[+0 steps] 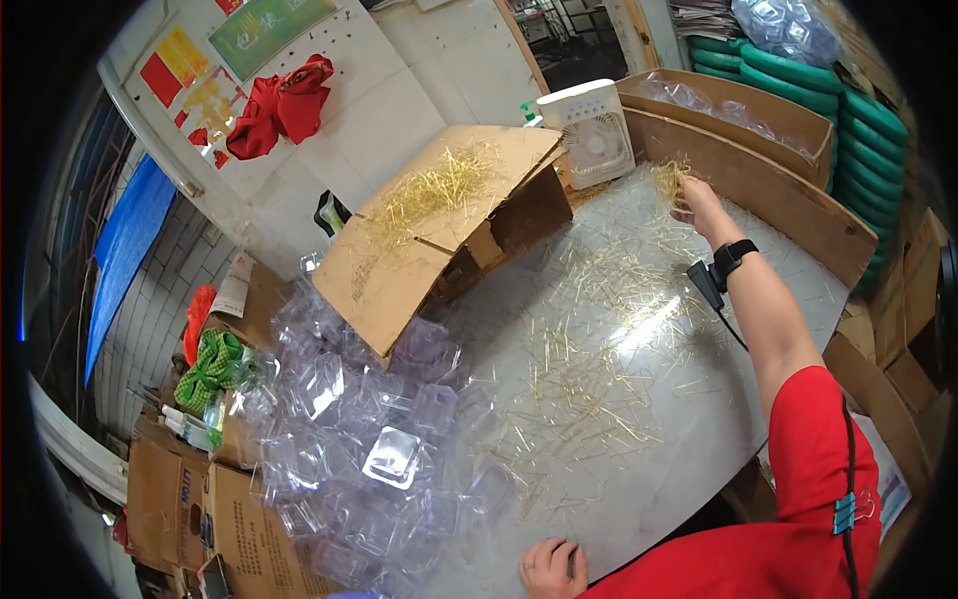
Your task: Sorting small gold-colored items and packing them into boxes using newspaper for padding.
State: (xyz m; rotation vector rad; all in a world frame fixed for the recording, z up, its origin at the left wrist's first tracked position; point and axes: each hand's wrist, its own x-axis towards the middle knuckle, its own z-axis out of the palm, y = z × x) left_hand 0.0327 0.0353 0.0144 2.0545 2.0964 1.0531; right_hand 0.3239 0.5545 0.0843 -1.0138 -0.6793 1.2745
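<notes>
My right hand (696,203) reaches to the far right of the grey table (714,424). Its fingers are closed round a bunch of thin gold-coloured wire pieces (670,178), partly hidden by the hand. More of these gold pieces (564,344) lie scattered across the tabletop. Down at the near edge rests my left hand (552,569), its fingers curled, with nothing visible in them. A large heap of clear plastic packs (329,439) covers the table's left part. One glossy clear pack (392,457) lies on top.
A cardboard box (349,275) stands tilted at the back, topped by a gold pile (434,190). Beyond it are a white fan (591,135) and a long cardboard barrier (748,180). Green coiled hoses (868,170) stack at right. Cartons (244,529) stand at lower left.
</notes>
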